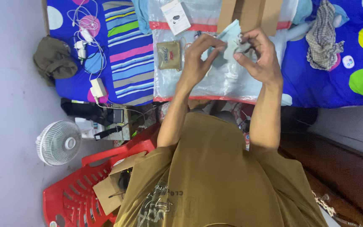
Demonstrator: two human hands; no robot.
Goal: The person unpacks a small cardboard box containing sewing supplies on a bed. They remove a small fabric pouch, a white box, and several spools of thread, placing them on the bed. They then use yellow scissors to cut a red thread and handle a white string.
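pinching pale cloth (231,37), both hands (232,52)

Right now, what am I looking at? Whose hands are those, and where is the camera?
No machine here, just a person. One camera on their head looks down, so you see their brown shirt below and both arms reaching out. The left hand and right hand pinch a light blue cloth between them. Underneath is a bed with a spotty blue sheet. On it lie a clear plastic bag, a brown pouch, white cables and a checked cloth. A white fan stands on the floor.
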